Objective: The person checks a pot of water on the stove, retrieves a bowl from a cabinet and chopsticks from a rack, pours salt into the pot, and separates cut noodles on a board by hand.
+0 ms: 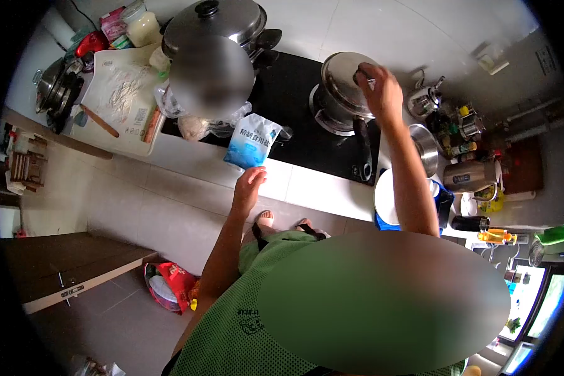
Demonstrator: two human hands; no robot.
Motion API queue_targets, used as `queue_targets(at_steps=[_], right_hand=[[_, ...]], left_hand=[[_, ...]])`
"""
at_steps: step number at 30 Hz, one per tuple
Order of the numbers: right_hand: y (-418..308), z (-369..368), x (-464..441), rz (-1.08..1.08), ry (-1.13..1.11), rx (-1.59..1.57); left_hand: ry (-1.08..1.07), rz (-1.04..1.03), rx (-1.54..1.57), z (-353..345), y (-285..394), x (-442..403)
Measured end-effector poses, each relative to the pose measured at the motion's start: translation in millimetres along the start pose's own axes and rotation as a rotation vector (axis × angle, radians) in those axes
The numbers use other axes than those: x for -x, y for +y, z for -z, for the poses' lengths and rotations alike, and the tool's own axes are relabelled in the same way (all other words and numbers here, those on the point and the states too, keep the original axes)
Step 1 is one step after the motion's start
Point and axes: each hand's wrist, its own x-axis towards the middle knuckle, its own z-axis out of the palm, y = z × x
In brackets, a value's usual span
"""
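My right hand [382,94] reaches over the stove with its fingers closed round the dark knob of a metal lid [344,72]. That lid sits on a long-handled saucepan [335,108] on the right burner, its black handle [362,150] pointing towards me. My left hand [249,191] is at the counter's front edge, fingers loosely extended and holding nothing. Just beyond its fingertips stands a blue and white salt bag [252,143]; whether they touch it I cannot tell.
A large lidded pot [210,25] stands at the back left, with a blurred round area before it. A floury white board [122,94] holds a rolling pin [100,120]. A metal bowl [425,150], a kettle [425,99] and a white plate [386,197] stand at the right.
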Motion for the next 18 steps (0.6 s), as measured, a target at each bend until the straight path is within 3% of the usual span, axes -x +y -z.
queue_targets(at_steps=[1,4,7,11,18], right_hand=[[20,-8,-18,0.015,0.024,0.166],[50,-24,-52,-0.193,-0.211,0.424],[77,-43,-67,-0.239,-0.392,0.42],[84,-50,-71,-0.149,-0.406,0.358],[47,-18,-69,-0.016,-0.585,0.283]], left_hand=[[-0.001,-0.038,0.041,0,-3,-1],[0.014,-0.06,0.095,-2,-11,-1],[0.049,-0.049,0.115,-1,-15,6],[0.074,-0.003,0.063,7,-22,12],[0.078,0.021,0.142,5,-27,13]])
